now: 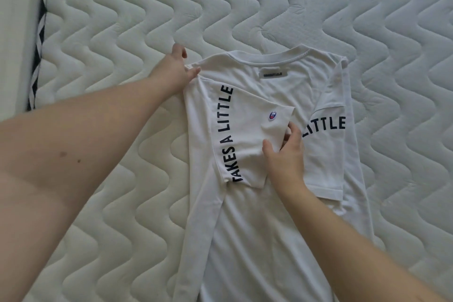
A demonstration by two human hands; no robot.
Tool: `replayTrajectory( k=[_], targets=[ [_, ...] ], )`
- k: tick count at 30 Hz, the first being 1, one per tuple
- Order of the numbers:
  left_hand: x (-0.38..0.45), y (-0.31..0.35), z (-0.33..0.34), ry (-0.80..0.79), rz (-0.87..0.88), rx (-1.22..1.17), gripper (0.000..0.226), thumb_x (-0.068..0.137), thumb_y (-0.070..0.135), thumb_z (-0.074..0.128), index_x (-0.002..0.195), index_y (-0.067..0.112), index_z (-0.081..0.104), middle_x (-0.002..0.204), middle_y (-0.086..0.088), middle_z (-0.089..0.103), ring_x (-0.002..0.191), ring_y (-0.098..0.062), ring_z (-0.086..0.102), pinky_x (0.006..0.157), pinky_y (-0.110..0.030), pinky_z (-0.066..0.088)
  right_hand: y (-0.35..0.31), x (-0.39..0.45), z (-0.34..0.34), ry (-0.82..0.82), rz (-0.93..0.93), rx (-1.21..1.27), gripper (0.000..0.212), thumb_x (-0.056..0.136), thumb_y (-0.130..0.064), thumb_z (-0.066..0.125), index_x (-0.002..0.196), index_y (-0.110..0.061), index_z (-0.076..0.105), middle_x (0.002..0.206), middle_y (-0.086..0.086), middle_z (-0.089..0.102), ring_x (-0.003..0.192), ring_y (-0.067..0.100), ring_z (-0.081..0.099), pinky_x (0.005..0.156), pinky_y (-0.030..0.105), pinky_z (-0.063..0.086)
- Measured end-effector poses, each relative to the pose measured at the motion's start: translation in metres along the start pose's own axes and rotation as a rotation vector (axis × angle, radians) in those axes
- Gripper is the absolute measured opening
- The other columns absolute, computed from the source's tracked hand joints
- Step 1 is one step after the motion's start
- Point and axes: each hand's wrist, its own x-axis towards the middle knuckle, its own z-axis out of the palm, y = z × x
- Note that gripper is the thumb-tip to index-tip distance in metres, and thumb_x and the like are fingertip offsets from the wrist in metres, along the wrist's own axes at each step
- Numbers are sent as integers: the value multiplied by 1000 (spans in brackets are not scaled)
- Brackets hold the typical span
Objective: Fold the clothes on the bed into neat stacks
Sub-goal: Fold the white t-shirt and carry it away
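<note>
My right hand [285, 154] pinches the edge of the folded-in sleeve [247, 140] between thumb and fingers, near the middle of the shirt. My left hand [177, 66] reaches further out and grips the shirt's shoulder corner, thumb on top of the cloth, fingers curled at its edge.

The white T-shirt [257, 228] lies flat on the bed, collar [267, 61] away from me, with both sides turned in toward the centre. The near-left fold shows black lettering running up it and a small round logo [271, 115]; the right fold shows more black letters. A small label [272, 73] sits just below the collar.

Under it all is the quilted white mattress [147, 19], with a dark patterned trim [40, 39] along its left edge.
</note>
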Motion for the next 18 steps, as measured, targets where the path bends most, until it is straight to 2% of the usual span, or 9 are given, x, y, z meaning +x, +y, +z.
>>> replayTrajectory(
  k=[2, 4, 6, 8, 10, 13, 15, 18],
  targets=[
    [-24, -6, 8, 46, -90, -97, 49, 96, 44, 54, 125, 7, 39, 113, -18, 59, 102, -33, 57, 75, -34, 37, 2, -16, -1, 127, -73, -192, 60, 87, -15, 63, 142, -13, 38, 132, 11, 43, 121, 27, 45, 105, 39, 36],
    [-53, -16, 20, 47, -164, -134, 42, 97, 43, 52, 119, 8, 45, 109, -17, 63, 101, -34, 60, 74, -35, 41, 6, -37, 1, 138, -178, -296, 39, 89, -17, 62, 126, -14, 50, 113, 6, 53, 106, 27, 51, 92, 37, 39],
    [-87, -27, 34, 2, -229, -199, 36, 97, 43, 53, 109, 9, 53, 102, -15, 68, 95, -34, 65, 81, -40, 52, 10, -60, 9, -37, -106, -289, 12, 92, -26, 58, 102, -21, 58, 88, -3, 61, 88, 22, 58, 72, 32, 38],
    [-122, -35, 49, -66, -265, -273, 34, 98, 40, 53, 102, 7, 59, 95, -16, 71, 89, -34, 68, 82, -45, 55, 16, -79, 20, -241, 17, -378, 17, 94, -35, 54, 90, -22, 64, 82, -3, 67, 84, 21, 62, 66, 29, 36],
    [-158, -41, 63, -141, -273, -269, 33, 100, 38, 50, 96, 8, 64, 86, -13, 73, 81, -29, 71, 80, -43, 56, 25, -97, 34, -391, 99, -385, 24, 93, -38, 54, 85, -18, 66, 86, 2, 71, 88, 23, 64, 68, 30, 41],
    [-213, -49, 84, -226, -278, -278, 34, 102, 31, 45, 83, 10, 65, 78, -8, 73, 73, -24, 71, 79, -41, 56, 29, -120, 50, -460, 181, -239, 19, 88, -36, 64, 93, -17, 62, 97, 3, 72, 93, 22, 66, 83, 34, 51],
    [-248, -55, 96, -277, -297, -291, 35, 103, 26, 42, 80, 10, 63, 82, -14, 72, 78, -29, 69, 78, -42, 54, 32, -129, 56, -510, 196, -175, 28, 85, -31, 69, 104, -11, 67, 102, 5, 73, 96, 22, 68, 87, 38, 53],
    [-299, -65, 108, -318, -327, -290, 33, 102, 24, 43, 75, 14, 60, 80, -12, 68, 84, -32, 66, 64, -30, 48, 37, -146, 61, -637, 257, -101, 30, 86, -24, 70, 111, -9, 70, 104, 10, 73, 98, 24, 69, 89, 42, 54]
  ],
)
